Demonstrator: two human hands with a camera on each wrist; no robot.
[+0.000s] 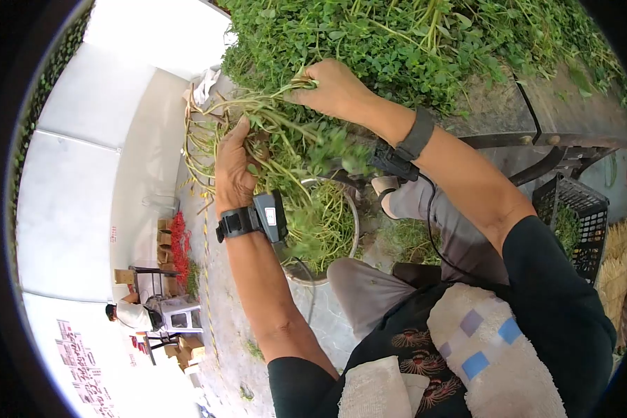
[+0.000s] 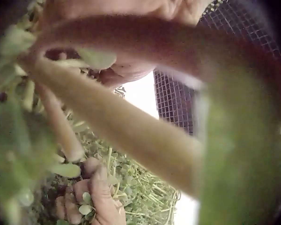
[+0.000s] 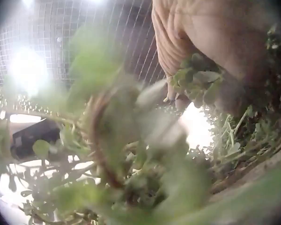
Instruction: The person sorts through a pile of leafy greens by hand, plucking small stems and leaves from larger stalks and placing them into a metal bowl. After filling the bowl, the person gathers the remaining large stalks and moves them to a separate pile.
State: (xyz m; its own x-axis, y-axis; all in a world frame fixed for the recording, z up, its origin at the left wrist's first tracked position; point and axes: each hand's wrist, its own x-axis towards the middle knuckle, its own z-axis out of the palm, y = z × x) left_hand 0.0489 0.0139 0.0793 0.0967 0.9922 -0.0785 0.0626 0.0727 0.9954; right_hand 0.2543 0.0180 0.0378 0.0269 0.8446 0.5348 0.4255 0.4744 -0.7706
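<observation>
My left hand (image 1: 235,167) grips a bunch of purslane (image 1: 279,125), its bare stems sticking out to the left and its leafy ends drooping to the right. Above and to the right of it, my right hand (image 1: 338,89) pinches a few stems near its fingertips. In the left wrist view a thick stem (image 2: 117,117) crosses close to the lens, with my right hand (image 2: 96,197) below among leaves. Blurred leaves (image 3: 117,122) cover much of the right wrist view, where part of my right hand (image 3: 215,42) shows at the top.
A large heap of greens (image 1: 369,49) lies on the table (image 1: 494,97) ahead. Below my hands stands a round tub (image 1: 356,223) with loose stems inside. A black crate (image 1: 589,230) is at the right, and another person (image 1: 136,315) sits far off at the left.
</observation>
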